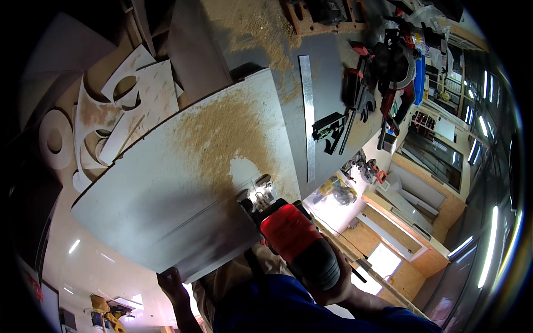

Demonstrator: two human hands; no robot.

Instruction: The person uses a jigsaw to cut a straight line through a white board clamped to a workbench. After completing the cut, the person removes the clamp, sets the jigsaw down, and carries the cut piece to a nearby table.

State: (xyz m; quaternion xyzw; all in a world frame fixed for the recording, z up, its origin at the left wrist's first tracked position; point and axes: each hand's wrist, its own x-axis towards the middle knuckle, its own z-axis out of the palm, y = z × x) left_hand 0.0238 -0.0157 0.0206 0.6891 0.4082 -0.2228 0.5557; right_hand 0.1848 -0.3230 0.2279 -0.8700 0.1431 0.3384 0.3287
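Note:
My right hand (337, 280) is wrapped round the body of a red and black jigsaw (294, 228). The jigsaw stands on a white board (183, 183) near its right edge, and its light shines on the surface by the blade. A thin straight line runs across the board toward the tool. Brown sawdust (222, 130) covers much of the board's far half. At the near left corner, my left hand (173, 282) grips the board's edge; most of its fingers are hidden underneath.
Beyond the board, a grey worktop carries a metal ruler (306, 122), black and red clamps (361, 89) and more sawdust (272, 39). White offcuts with round holes (119, 105) lie at the left. A wooden cabinet (411, 216) stands on the floor at right.

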